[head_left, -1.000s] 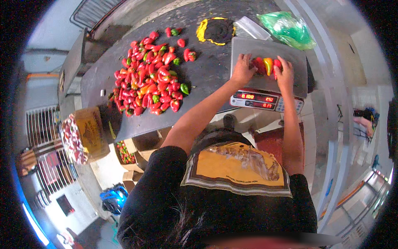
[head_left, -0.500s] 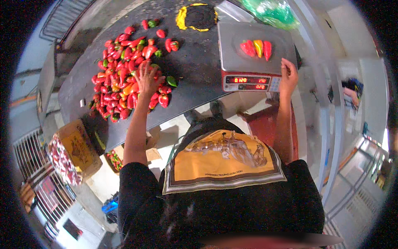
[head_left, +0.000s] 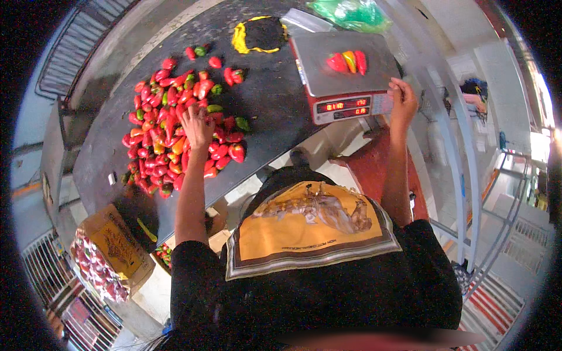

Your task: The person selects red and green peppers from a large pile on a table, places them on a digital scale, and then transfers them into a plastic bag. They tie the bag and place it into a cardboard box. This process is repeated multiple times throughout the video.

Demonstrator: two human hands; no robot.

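Observation:
Over a heap of small peppers (head_left: pixel 155 131), mostly red with some orange and green, my left hand (head_left: pixel 198 127) reaches down from above. Its fingers curl in among them, and what lies under the fingertips is hidden. My right hand (head_left: pixel 404 104) is raised at the right front corner of a digital scale (head_left: pixel 316 76), beside its keypad (head_left: pixel 381 104). Those fingers are loosely bent and apart, with nothing in them. Several peppers (head_left: pixel 349 62), red ones and a yellow-orange one, lie side by side on the scale's metal plate. Red lit digits show on its front.
A green plastic bag (head_left: pixel 354 14) lies behind the scale, and a yellow-edged black patch (head_left: pixel 257 35) is at the dark table's (head_left: pixel 263 99) far side. Below left stands a cardboard box (head_left: pixel 120 245). A metal frame post (head_left: pixel 462 169) rises at right.
The whole view has shifted slightly. My left hand's spread fingers have curled down into the heap. My right hand stays near the keypad, and the scale's lit reading differs.

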